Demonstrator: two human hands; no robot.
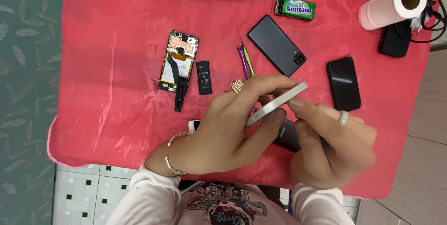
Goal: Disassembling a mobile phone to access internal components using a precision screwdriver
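White sleeves [149, 192]; gold bracelet [174, 169]; two rings [237, 86]

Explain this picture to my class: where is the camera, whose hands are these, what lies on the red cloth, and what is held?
There is one picture, from a camera on the person's head, looking down. No machine: two bare hands. The left hand and right hand hold a thin silver phone edge-up between them. On the red cloth lie an opened phone showing its insides, a small black battery, two slim screwdrivers, a grey phone, a black phone, a green pack and a paper roll. More phones lie partly hidden under the hands.
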